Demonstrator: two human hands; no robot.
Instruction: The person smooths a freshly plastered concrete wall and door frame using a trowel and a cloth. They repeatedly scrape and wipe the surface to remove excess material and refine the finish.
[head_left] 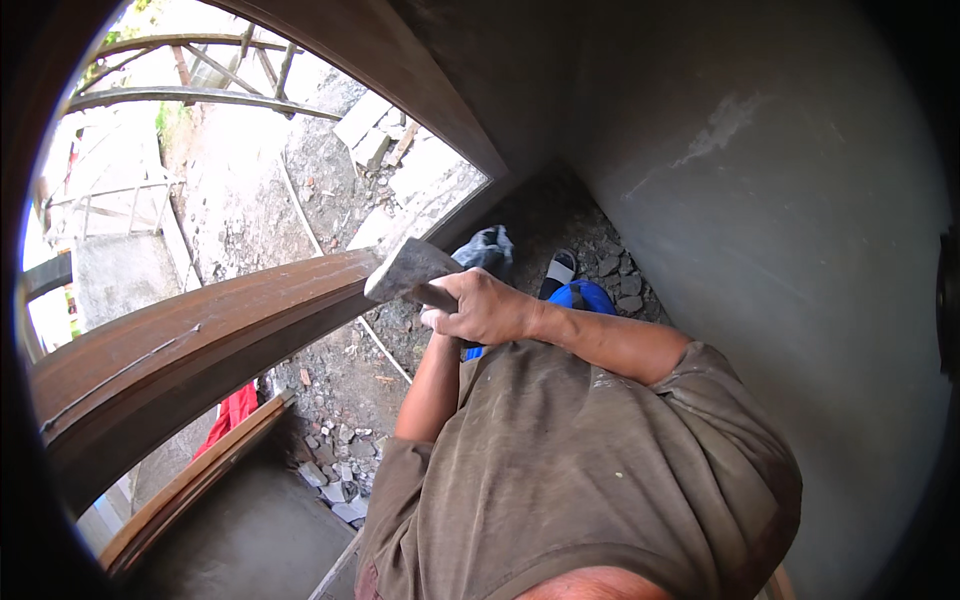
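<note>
Your brown shirt point(590, 450) sits nearest. Your right hand's point(490, 310) fingers wrap the hammer point(412, 268) by the brown frame point(215, 315); left hand point(441, 330) mostly hidden, can't tell. Likely head-heavy, stiff; grip low.

The hammer point(415, 266) has a dull, scuffed metal head; the brown beam point(225, 300) looks like wood, smooth with scratches; the shirt point(590, 450) is matt, creased cloth; the wall point(820, 270) smooth, matt and scuffed; the rubble point(340, 470) rough.

No readable lettering, numbers or signs anywhere in view
</note>
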